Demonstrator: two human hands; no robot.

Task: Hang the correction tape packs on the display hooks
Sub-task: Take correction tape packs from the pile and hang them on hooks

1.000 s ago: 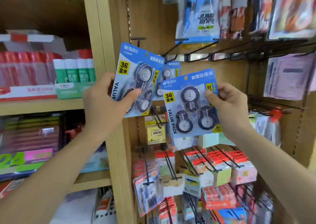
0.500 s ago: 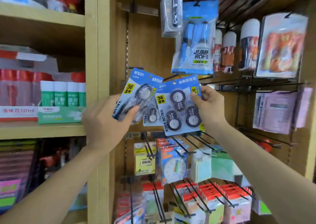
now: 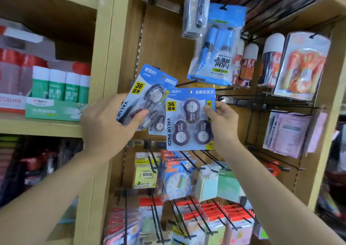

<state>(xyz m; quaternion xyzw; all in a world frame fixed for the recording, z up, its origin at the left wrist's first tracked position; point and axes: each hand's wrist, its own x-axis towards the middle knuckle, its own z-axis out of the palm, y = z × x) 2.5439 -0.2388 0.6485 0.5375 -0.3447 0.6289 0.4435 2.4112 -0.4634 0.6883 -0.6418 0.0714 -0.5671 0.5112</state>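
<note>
My left hand (image 3: 106, 124) grips a blue correction tape pack (image 3: 149, 91), tilted, by its lower left edge. My right hand (image 3: 222, 121) pinches a second blue correction tape pack (image 3: 189, 117) at its right edge, held upright and facing me. A third pack (image 3: 159, 123) hangs behind and between them, mostly hidden. A black display hook (image 3: 187, 82) juts out from the wooden back panel just above the right pack's hanging hole.
A jump rope pack (image 3: 217, 57) hangs above the hook. Empty black hooks (image 3: 262, 102) stick out to the right. Sticky notes and a clock card (image 3: 177, 181) hang below. The left shelf holds green glue bottles (image 3: 58, 83).
Both hands have carried their packs up and inward toward the back panel. The right pack now sits closer to the hook, and my view has tilted upward.
</note>
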